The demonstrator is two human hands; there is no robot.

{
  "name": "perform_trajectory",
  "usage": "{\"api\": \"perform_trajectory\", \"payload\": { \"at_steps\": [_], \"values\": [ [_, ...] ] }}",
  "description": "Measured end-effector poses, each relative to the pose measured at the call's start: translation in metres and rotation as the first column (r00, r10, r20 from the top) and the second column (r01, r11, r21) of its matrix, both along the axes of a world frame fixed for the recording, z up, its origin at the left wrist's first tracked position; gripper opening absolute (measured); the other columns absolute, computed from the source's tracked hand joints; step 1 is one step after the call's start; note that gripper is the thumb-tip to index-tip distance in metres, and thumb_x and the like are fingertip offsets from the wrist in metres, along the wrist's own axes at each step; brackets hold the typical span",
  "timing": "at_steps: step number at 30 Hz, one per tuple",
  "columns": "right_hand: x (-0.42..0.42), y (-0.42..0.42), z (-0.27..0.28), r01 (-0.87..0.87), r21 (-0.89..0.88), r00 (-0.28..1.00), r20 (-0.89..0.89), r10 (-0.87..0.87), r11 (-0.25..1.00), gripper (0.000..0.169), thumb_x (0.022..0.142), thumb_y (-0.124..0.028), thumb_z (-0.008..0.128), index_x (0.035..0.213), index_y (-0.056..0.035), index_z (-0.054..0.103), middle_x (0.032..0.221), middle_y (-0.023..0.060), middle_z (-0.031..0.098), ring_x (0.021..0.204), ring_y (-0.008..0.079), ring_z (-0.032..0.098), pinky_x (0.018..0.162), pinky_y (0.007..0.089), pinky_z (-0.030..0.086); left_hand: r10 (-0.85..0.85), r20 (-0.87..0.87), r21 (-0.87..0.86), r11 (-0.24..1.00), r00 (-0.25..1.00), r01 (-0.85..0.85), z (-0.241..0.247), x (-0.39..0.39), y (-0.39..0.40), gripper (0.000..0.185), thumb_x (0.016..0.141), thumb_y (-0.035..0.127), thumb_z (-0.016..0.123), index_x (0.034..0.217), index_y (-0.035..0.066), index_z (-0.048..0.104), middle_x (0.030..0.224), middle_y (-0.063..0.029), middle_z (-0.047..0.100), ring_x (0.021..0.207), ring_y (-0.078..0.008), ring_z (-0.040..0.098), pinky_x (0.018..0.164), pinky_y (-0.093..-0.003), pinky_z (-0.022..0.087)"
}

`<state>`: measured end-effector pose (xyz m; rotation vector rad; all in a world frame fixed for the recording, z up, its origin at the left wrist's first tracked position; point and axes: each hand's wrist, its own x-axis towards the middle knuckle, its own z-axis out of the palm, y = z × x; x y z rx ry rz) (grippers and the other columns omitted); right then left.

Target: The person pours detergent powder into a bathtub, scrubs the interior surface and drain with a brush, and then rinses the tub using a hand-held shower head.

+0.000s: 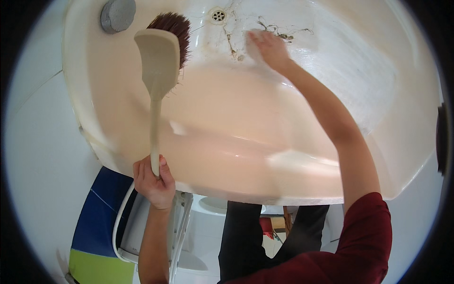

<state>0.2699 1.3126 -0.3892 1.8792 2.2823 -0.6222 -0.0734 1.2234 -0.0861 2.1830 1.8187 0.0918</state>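
My left hand (pixel 155 183) grips the slim handle of a beige long-handled scrub brush (pixel 159 58). The brush is raised over the bathtub (pixel 227 103), its dark reddish-brown bristles facing away from me. My right hand (pixel 269 48) reaches across to the tub floor and is blurred; its fingers look spread, with nothing visible in them. Just beyond that hand lie dark stringy strands of debris (pixel 283 35), like wet hair. More brown residue (pixel 230 44) trails to the left of it, below the round drain (pixel 218 15).
A grey round block (pixel 118 16) is at the tub's upper left. The tub's front rim (pixel 269 200) runs before my legs. A white-framed container (pixel 133 220) stands below my left hand, beside blue (pixel 99 209) and green (pixel 101 268) panels. Something dark (pixel 441 138) is at the right edge.
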Motion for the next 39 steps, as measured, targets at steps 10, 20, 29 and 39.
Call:
{"api": "perform_trajectory", "payload": {
  "at_steps": [10,20,29,39],
  "values": [
    [0.029,-0.039,-0.026,-0.201,0.021,0.925,0.335,0.182,0.979,0.055,0.096,-0.022,0.038,0.147,-0.0007,0.035,0.156,0.0153,0.031,0.145,0.0307,0.027,0.119,0.0495,0.018,-0.042,0.045,0.016,0.999,0.998,0.041,-0.003,0.004,0.001,0.017,0.094,0.010,0.058,0.102,-0.002,0.066,0.091,-0.0135,0.067,0.079,-0.0336,0.059,0.073,-0.0405,0.048],
    [-0.024,0.024,-0.002,0.123,-0.151,0.980,0.174,-0.096,0.981,0.050,0.093,-0.019,0.041,0.139,0.0005,0.045,0.149,0.0187,0.041,0.140,0.0288,0.036,0.113,0.0520,0.028,-0.069,0.035,0.031,0.997,0.997,0.068,-0.001,0.002,0.002,0.015,0.093,0.011,0.059,0.098,-0.002,0.065,0.090,-0.0148,0.066,0.080,-0.0369,0.059,0.070,-0.0425,0.048],
    [0.032,-0.051,-0.008,-0.088,-0.186,0.925,0.350,0.150,0.979,0.058,0.094,-0.023,0.049,0.146,-0.0004,0.037,0.155,0.0155,0.032,0.141,0.0313,0.033,0.114,0.0548,0.025,-0.059,0.044,0.029,0.998,0.997,0.058,-0.008,0.004,0.000,0.017,0.094,0.007,0.056,0.103,-0.003,0.066,0.093,-0.0133,0.068,0.079,-0.0333,0.060,0.073,-0.0403,0.048],
    [0.019,0.143,-0.053,-0.069,0.277,0.990,0.135,0.033,0.958,0.054,0.090,-0.024,0.055,0.139,-0.0027,0.044,0.151,0.0135,0.038,0.136,0.0303,0.040,0.108,0.0472,0.037,-0.071,0.045,-0.024,0.997,0.997,0.072,-0.011,0.009,0.000,0.022,0.097,0.011,0.053,0.108,-0.005,0.065,0.088,-0.0123,0.066,0.083,-0.0300,0.057,0.076,-0.0385,0.047]
  ]
}}
